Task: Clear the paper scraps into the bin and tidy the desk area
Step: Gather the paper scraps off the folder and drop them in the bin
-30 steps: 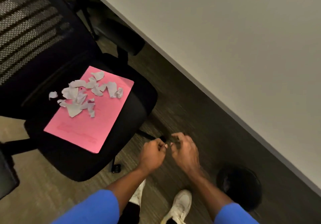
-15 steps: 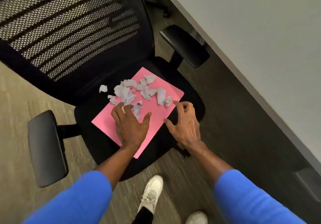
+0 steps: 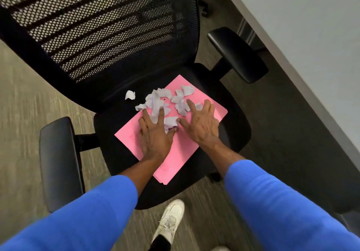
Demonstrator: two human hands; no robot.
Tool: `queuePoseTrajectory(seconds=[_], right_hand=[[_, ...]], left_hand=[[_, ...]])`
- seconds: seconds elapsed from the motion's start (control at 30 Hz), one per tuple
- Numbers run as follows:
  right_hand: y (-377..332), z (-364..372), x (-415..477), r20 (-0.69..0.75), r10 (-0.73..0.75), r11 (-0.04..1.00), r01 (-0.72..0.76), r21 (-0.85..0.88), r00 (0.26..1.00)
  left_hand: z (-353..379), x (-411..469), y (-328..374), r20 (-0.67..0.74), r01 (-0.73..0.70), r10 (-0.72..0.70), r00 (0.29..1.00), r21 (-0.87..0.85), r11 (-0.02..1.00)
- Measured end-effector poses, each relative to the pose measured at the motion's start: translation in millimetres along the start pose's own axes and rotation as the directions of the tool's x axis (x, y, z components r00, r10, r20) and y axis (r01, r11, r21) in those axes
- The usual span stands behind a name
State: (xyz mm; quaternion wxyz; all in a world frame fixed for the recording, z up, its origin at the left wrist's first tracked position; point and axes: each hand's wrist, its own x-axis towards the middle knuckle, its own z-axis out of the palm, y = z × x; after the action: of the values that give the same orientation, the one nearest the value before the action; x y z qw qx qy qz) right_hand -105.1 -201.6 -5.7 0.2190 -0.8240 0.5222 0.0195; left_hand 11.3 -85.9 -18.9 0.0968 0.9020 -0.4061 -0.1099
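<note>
Both hands are further in than half a second ago, now lying among the scraps rather than at the near edge of the pink folder [image 3: 175,151]. I am seeing my left hand [image 3: 154,134] lying flat on the folder, fingers spread; its fingertips are pressing into the white paper scraps [image 3: 158,103], and one crumpled scrap is sitting between thumb and forefinger, though I cannot tell whether it is pinched. My right hand [image 3: 201,123] is also spread wide and gripping nothing, its fingertips touching the scraps on the right side of the pile. Blue sleeves [image 3: 282,208] are filling the near foreground, with a white shoe [image 3: 171,218] on the floor between them.

The folder is lying aslant on the black chair seat [image 3: 229,122], its near corner reaching close to the seat's front edge. One stray scrap [image 3: 130,95] is lying off the folder on bare seat, just left of the pile. Armrests [image 3: 58,161] are flanking the seat on both sides, the mesh backrest [image 3: 101,26] is rising behind, and the grey desk edge [image 3: 296,71] is running along the right.
</note>
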Motion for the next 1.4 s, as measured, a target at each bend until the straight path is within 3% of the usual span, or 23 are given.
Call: queuePoseTrajectory(seconds=[0.3, 0.67, 0.73, 0.93, 1.1, 1.2, 1.4], right_hand=[[-18.1, 13.1, 22.1, -0.042, -0.078, 0.992, 0.073, -0.101, 0.996], [5.3, 21.8, 11.3, -0.118, -0.181, 0.97, 0.197, 0.139, 0.976], [19.8, 16.6, -3.4, -0.153, -0.133, 0.968, 0.162, 0.19, 0.979], [41.6, 13.8, -38.9, -0.238, -0.002, 0.935, 0.086, 0.345, 0.971], [61.1, 5.3, -88.9, -0.301, 0.144, 0.9, 0.001, 0.436, 0.943], [78.3, 0.9, -130.6, -0.323, 0.226, 0.877, -0.048, 0.479, 0.919], [133.6, 7.9, -210.5, -0.403, 0.382, 0.858, -0.157, 0.489, 0.832]], left_hand=[[10.2, -2.2, -14.3, -0.076, -0.112, 0.101, 0.992, -0.145, 0.983], [4.8, 2.3, -15.7, -0.116, -0.12, 0.096, 0.989, -0.219, 0.968], [-0.9, -6.7, -7.6, -0.122, -0.137, 0.108, 0.987, -0.254, 0.957], [-3.6, -21.9, -8.1, -0.157, 0.002, -0.067, 0.985, -0.385, 0.923], [-5.8, -54.7, 8.3, -0.156, 0.0, -0.078, 0.985, -0.445, 0.896], [-0.8, -85.9, 29.2, -0.128, -0.019, -0.046, 0.991, -0.465, 0.885], [28.5, -154.3, 79.4, -0.065, -0.185, 0.175, 0.982, -0.457, 0.87]])
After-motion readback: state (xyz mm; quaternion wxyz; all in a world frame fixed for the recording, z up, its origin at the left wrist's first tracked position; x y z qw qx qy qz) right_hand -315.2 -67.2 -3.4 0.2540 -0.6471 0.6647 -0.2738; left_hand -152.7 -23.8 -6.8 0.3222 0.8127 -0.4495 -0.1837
